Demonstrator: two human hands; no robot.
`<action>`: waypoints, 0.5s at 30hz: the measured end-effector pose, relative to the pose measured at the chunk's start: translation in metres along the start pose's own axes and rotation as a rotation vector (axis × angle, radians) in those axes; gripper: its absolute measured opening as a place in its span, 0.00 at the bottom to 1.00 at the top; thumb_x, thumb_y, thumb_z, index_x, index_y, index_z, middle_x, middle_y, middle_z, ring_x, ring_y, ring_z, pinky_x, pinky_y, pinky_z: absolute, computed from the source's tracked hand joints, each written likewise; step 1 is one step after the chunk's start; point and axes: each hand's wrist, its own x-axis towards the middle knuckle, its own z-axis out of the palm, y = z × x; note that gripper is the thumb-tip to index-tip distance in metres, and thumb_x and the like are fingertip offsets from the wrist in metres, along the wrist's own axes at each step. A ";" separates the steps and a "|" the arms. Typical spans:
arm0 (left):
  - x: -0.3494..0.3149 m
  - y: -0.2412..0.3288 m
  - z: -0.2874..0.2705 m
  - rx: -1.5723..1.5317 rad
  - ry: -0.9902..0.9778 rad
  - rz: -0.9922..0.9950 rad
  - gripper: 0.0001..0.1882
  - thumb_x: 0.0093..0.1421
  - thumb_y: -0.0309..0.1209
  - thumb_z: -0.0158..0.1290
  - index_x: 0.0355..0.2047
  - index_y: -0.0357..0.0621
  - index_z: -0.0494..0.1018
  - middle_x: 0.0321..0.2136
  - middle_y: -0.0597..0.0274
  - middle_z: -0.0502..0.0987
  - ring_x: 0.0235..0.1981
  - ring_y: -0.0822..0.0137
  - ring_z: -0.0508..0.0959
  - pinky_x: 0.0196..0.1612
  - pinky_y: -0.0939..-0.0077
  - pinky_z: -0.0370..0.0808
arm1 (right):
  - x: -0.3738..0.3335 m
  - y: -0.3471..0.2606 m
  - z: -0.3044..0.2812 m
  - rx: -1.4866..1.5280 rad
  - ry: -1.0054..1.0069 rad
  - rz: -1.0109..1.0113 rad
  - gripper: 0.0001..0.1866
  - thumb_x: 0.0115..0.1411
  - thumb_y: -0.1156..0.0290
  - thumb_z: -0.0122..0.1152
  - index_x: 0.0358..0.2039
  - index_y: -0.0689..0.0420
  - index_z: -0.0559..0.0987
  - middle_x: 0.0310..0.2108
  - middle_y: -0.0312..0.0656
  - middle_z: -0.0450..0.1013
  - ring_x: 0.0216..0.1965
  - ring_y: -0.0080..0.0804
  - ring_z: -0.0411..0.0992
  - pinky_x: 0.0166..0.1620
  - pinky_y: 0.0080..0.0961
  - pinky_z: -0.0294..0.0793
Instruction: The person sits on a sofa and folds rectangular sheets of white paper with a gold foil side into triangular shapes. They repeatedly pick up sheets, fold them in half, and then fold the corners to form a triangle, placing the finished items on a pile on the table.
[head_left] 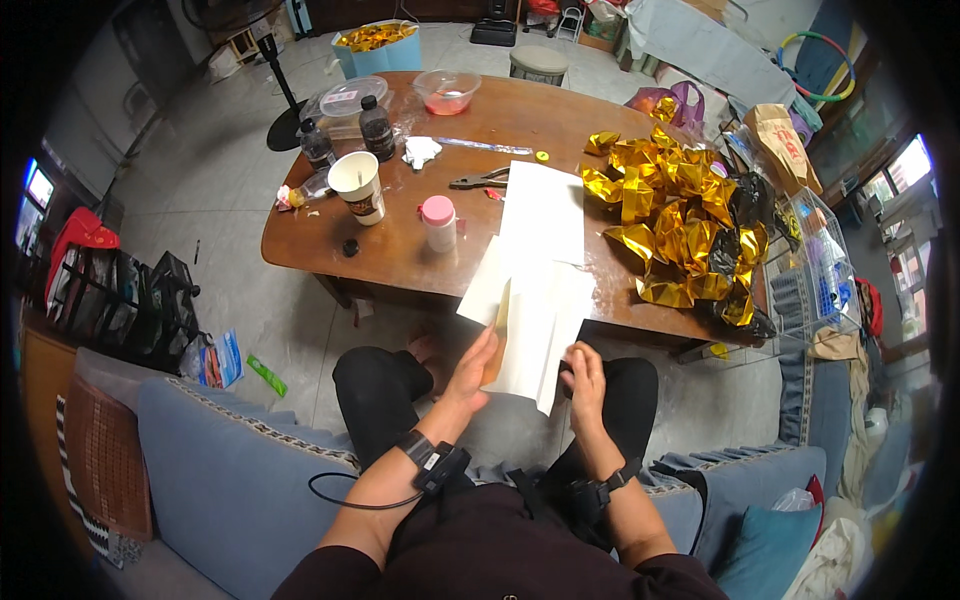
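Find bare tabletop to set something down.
Bare table: the far side, between clear bowl and gold foil; the left front corner, beside black cap. Crowded: the right end, under foil; around paper cup and dark bottles; middle, under white paper.

I see white paper at centre, a brown surface, gold foil at right, a blue sofa at lower left.

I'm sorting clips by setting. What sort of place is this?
Probably a home living room: there's a blue padded sofa with a teal cushion on it, and a wooden table set in front.
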 end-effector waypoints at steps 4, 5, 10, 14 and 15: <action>-0.010 0.005 0.000 -0.024 -0.054 -0.029 0.28 0.64 0.34 0.47 0.62 0.41 0.53 0.55 0.61 0.67 0.52 0.68 0.70 0.54 0.73 0.69 | -0.004 0.008 -0.002 0.595 -0.492 0.655 0.23 0.64 0.56 0.51 0.52 0.61 0.68 0.48 0.42 0.70 0.46 0.29 0.70 0.45 0.29 0.70; -0.014 0.008 0.000 0.023 -0.039 -0.027 0.28 0.63 0.31 0.49 0.61 0.41 0.55 0.53 0.60 0.68 0.52 0.68 0.71 0.53 0.73 0.70 | -0.003 0.012 0.000 0.498 -0.450 0.518 0.22 0.64 0.58 0.52 0.51 0.61 0.69 0.45 0.42 0.72 0.44 0.28 0.71 0.44 0.27 0.71; -0.028 0.009 -0.007 0.564 0.160 0.015 0.23 0.56 0.21 0.55 0.53 0.37 0.66 0.44 0.60 0.74 0.45 0.70 0.74 0.50 0.76 0.70 | -0.010 -0.018 0.011 0.041 -0.293 0.125 0.16 0.57 0.70 0.59 0.44 0.66 0.75 0.36 0.40 0.75 0.33 0.22 0.72 0.36 0.19 0.72; -0.031 0.008 -0.005 0.546 0.201 0.061 0.15 0.60 0.28 0.52 0.47 0.36 0.69 0.39 0.63 0.75 0.39 0.73 0.74 0.44 0.79 0.71 | -0.011 -0.012 0.010 -0.050 -0.335 0.014 0.17 0.54 0.69 0.62 0.43 0.65 0.75 0.34 0.40 0.76 0.31 0.22 0.72 0.35 0.18 0.72; -0.031 0.007 -0.004 0.484 0.199 0.072 0.15 0.62 0.32 0.50 0.46 0.36 0.70 0.38 0.63 0.75 0.38 0.74 0.74 0.42 0.79 0.72 | -0.014 -0.016 0.013 -0.046 -0.335 0.016 0.17 0.54 0.69 0.62 0.43 0.64 0.75 0.34 0.40 0.76 0.31 0.22 0.72 0.35 0.18 0.72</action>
